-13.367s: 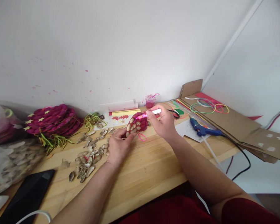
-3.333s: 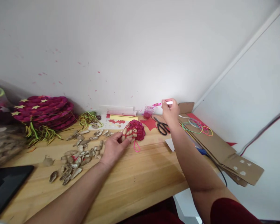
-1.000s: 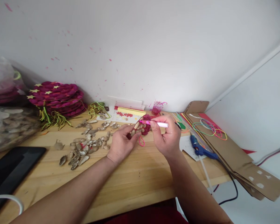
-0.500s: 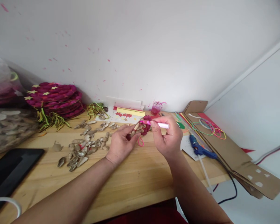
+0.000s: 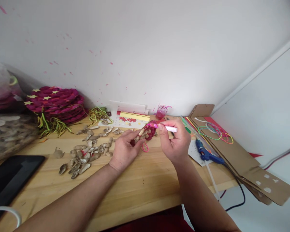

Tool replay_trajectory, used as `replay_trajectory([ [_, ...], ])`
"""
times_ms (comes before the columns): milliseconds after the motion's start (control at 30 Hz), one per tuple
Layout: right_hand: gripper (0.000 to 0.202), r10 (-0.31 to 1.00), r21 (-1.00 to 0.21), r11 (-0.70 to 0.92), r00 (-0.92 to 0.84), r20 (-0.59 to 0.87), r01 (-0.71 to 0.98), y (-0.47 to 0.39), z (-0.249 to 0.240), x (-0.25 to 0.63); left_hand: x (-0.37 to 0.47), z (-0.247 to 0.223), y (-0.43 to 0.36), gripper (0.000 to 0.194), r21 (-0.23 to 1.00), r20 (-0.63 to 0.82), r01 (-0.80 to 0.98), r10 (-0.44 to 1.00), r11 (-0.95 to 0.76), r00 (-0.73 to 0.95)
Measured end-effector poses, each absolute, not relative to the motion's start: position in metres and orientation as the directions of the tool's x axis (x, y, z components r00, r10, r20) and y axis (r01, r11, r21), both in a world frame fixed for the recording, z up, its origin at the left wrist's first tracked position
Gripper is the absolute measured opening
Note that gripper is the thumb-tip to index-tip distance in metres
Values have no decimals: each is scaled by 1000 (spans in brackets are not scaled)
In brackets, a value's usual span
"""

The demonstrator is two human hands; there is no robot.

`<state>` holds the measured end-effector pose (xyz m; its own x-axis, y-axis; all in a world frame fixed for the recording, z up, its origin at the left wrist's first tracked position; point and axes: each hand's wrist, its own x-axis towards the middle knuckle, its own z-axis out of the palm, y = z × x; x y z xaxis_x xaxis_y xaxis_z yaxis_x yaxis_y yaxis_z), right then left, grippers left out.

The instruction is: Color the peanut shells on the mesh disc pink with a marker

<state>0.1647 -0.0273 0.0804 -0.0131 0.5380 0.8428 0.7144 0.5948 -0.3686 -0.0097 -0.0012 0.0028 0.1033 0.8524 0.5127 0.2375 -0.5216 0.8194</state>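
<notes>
Between the fingers and thumb of my left hand (image 5: pixel 126 147) is a peanut-shell ornament (image 5: pixel 149 132), partly magenta and partly bare tan shell. A pink string loop (image 5: pixel 145 147) hangs below it. My right hand (image 5: pixel 177 143) is closed round a white-handled paintbrush (image 5: pixel 171 129) smeared with pink. The brush's front end points left over the ornament's upper edge; whether its tip touches is too small to tell. Loose peanut shells (image 5: pixel 89 153) lie left of my left hand. Behind the ornament stands a clear cup (image 5: pixel 160 112) of pink paint.
Magenta braided rounds with stars (image 5: pixel 55 103) are stacked at left, near a bag of peanut shells (image 5: pixel 12 137) and a black tablet (image 5: pixel 12 180). Right of my hands lie a blue glue gun (image 5: pixel 207 154), cardboard (image 5: pixel 246 164) and coloured cords (image 5: pixel 216 133). Cut paper stars (image 5: pixel 127 119) lie behind.
My right hand and the brush have shifted slightly right, and the brush handle lies a little flatter. My left hand still holds the ornament in about the same place.
</notes>
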Motion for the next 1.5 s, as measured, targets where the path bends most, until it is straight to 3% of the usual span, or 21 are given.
replay_trajectory([
  [200,6,581,-450,558,60,812,697,-22,77,172,-10,2,-1,27,817,516,243,851,-522,95],
  [400,4,564,-489,633,75,822,600,-22,74,168,-10,2,-1,28,814,520,250,850,-524,87],
  [800,19,670,-658,508,225,707,556,-16,75,174,-10,2,0,26,829,499,246,863,-503,81],
  [1167,32,791,-842,459,302,532,282,0,70,177,-12,-1,1,20,828,498,254,863,-501,81],
  [1500,37,827,-881,441,306,472,170,9,62,179,-12,1,1,20,838,479,255,874,-482,76],
])
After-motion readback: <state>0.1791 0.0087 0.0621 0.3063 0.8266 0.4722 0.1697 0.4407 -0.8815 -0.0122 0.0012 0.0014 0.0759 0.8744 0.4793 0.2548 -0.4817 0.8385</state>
